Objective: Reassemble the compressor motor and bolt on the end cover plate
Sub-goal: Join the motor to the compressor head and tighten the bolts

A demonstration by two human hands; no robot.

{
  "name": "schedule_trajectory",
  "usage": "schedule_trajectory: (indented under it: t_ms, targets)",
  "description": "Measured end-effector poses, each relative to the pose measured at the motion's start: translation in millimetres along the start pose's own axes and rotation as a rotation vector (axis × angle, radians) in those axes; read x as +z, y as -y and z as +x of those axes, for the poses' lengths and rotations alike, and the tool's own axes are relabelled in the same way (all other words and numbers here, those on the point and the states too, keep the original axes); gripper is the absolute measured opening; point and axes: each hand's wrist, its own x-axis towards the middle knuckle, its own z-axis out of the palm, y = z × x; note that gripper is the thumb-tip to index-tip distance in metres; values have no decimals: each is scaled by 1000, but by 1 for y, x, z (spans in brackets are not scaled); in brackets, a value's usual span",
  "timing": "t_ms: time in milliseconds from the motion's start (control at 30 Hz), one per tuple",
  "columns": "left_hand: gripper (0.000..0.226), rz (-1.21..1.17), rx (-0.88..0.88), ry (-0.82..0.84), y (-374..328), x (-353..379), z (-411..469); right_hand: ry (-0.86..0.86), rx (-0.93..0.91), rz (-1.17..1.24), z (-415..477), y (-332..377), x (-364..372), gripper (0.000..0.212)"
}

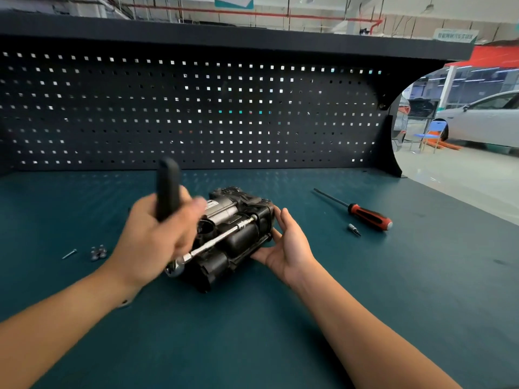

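Compressor motor (pixel 244 237), long axis near-left to far-right

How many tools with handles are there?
2. One ratchet is gripped in the left hand, its extension lying across the compressor. One red-and-black screwdriver lies on the bench, right of the compressor. Others may be hidden behind the compressor.

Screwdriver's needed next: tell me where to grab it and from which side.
Grip the screwdriver by its thick red-and-black handle, coming from above with the right hand, likely nearest. It lies flat, thin shaft pointing away-left; a small bit sits just before the handle.
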Motion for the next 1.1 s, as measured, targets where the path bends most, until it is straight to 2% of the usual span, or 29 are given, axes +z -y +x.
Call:
schedule_trajectory:
  t_ms: [100,200,367,567,700,833,967,1100]
  targets:
    - [41,-401,-261,-367,10,-10,7,-8,19,25,-2,-2,1,27]
    - [41,-699,-419,-545,18,-10,5,-38,24,12,-4,-4,0,30]
    - [49,-438,-229,-412,10,10,-1,-60,15,-88,0,-5,-3,11]
    - [42,-400,-246,-354,7,12,-5,-96,-21,-189,1,-10,0,32]
    - [44,-364,-233,-294,6,10,-3,-132,-29,-170,2,-10,0,33]
    - [51,-247,-150,-146,0,12,-3,-160,-32,-151,1,-11,1,39]
    - [44,-102,-76,43,-8,18,-3,-190,-37,-138,-1,-11,3,43]
    - [39,76,-9,140,-8,19,-4,-214,-53,-161,-4,-11,6,42]
